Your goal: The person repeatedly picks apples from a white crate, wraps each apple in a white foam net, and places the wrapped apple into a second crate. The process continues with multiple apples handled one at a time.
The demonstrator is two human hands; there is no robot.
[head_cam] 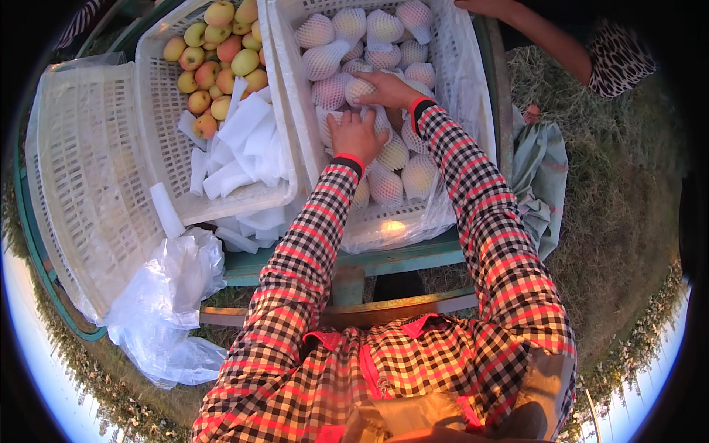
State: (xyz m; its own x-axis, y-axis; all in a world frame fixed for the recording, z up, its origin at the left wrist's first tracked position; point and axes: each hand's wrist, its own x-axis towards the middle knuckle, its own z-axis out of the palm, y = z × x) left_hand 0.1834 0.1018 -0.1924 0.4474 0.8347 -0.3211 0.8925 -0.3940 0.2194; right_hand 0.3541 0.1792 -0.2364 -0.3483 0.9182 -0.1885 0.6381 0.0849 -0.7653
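A white plastic crate (382, 228) lined with clear film holds several apples in white foam net sleeves. In its middle, my right hand (388, 90) has its fingers and thumb around a net-sleeved apple (360, 91). Just nearer to me, my left hand (357, 133) lies on other sleeved apples, fingers bent over them; whether it grips one I cannot tell. Left of this crate is a second white crate (221, 209), with bare yellow-red apples (207, 75) at its far end and loose white foam net sleeves (249, 138) at its near end.
An upturned or tilted white crate (94, 177) lies at the far left, with crumpled clear plastic film (171, 299) by it. The crates rest on a green frame (399, 257). A green-grey sack (540, 183) hangs at the right. Another person's hand (487, 6) touches the sleeved-apple crate's far right corner.
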